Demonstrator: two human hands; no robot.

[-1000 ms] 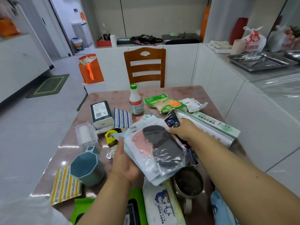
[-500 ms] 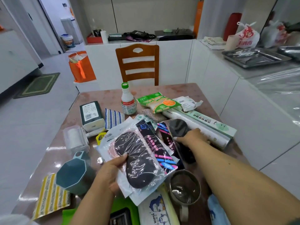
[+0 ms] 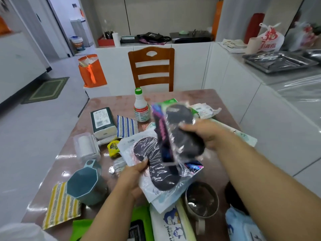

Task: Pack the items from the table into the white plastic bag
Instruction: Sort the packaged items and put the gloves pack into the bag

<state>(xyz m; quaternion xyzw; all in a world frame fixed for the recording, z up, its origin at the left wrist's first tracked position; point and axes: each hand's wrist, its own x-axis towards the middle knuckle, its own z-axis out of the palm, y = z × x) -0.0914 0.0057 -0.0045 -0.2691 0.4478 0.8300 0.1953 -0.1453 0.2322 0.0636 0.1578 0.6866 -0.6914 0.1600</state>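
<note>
My left hand (image 3: 132, 176) grips a clear packet with a dark insole (image 3: 156, 169) over the middle of the table (image 3: 111, 101). My right hand (image 3: 206, 132) holds up a second wrapped dark insole packet (image 3: 180, 134) with a colourful striped pack (image 3: 163, 136) against it, lifted above the first. A white rounded edge, perhaps the white plastic bag (image 3: 20, 232), shows at the bottom left corner.
On the table stand a green-capped bottle (image 3: 141, 108), a tissue box (image 3: 102, 123), a striped cloth (image 3: 127, 126), a teal cup (image 3: 85, 183), a metal mug (image 3: 201, 199), baby wipes (image 3: 171, 223) and a long boxed roll (image 3: 243, 134). A wooden chair (image 3: 152, 68) stands behind.
My right hand has lifted a second insole packet and the striped pack off the table, up and toward the left-hand packet. My left hand keeps its hold.
</note>
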